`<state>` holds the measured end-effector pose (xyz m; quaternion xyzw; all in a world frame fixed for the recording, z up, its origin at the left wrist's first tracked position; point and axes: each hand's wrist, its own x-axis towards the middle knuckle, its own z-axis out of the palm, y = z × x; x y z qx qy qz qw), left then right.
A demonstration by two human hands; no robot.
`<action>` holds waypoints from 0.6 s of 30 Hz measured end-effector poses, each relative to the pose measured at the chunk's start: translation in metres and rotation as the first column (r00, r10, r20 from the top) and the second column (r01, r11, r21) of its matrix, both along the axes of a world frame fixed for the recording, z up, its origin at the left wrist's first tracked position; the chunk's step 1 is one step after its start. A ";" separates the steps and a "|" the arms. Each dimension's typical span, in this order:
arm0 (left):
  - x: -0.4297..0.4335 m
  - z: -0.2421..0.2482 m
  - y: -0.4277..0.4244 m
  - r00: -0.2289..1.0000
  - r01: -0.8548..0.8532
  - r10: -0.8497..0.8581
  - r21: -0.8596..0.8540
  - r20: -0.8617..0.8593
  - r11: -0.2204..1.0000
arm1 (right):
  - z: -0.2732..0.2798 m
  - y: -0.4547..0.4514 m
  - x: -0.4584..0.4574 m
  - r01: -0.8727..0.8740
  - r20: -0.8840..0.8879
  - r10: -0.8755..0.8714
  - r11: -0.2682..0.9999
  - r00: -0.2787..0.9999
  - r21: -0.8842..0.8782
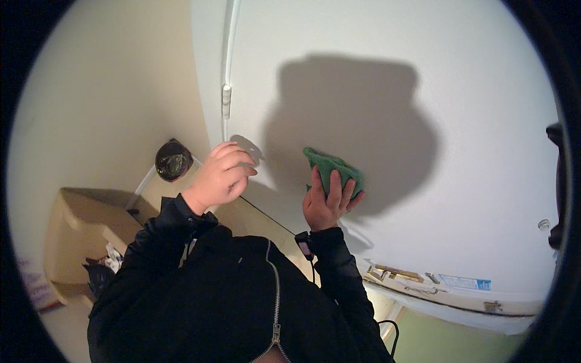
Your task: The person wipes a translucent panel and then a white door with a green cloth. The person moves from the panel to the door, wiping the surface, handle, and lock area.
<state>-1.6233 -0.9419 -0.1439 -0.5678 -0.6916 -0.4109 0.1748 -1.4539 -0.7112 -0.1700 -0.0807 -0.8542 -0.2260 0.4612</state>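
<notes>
A folded green cloth (333, 170) lies against a white door (472, 136), pressed there by my right hand (327, 199) with its fingers spread over the cloth. My left hand (222, 174) is raised to the left of it, near the door's hinge edge, fingers loosely curled and holding nothing that shows. A white hinge (226, 102) sits above my left hand. The shadow of my head and shoulders falls on the door around and above the cloth.
A cardboard box (72, 231) with dark and white items stands at the lower left. A black bag-like object (173, 160) is in the corner by the beige wall (136, 81). At the door's lower right edge are brass-coloured hardware (399, 273), a chain (420, 290) and a latch (493, 306).
</notes>
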 end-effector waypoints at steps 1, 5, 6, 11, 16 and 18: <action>-0.008 0.001 0.000 0.999 0.032 -0.032 -0.011 0.014 0.999 | -0.004 -0.004 -0.009 0.000 -0.021 0.000 1.000 1.000 -0.001; -0.043 0.004 -0.007 0.990 0.140 -0.140 0.006 0.000 0.990 | -0.022 -0.037 -0.057 0.027 0.063 -0.025 0.999 0.998 -0.022; -0.052 0.005 -0.010 0.987 0.164 -0.163 0.029 -0.004 0.986 | -0.026 -0.049 -0.071 0.031 0.115 -0.027 0.999 0.993 -0.036; -0.087 0.001 -0.031 0.976 0.216 -0.214 0.066 -0.028 0.974 | -0.019 -0.089 -0.118 -0.037 0.337 0.063 0.996 0.940 -0.085; -0.097 -0.001 -0.038 0.973 0.231 -0.232 0.075 0.005 0.970 | 0.062 -0.077 -0.124 0.053 -0.054 -0.059 0.993 0.997 -0.106; -0.098 0.001 -0.036 0.969 0.243 -0.247 0.104 0.023 0.964 | 0.086 -0.079 -0.128 0.068 -0.032 -0.071 0.994 0.997 -0.091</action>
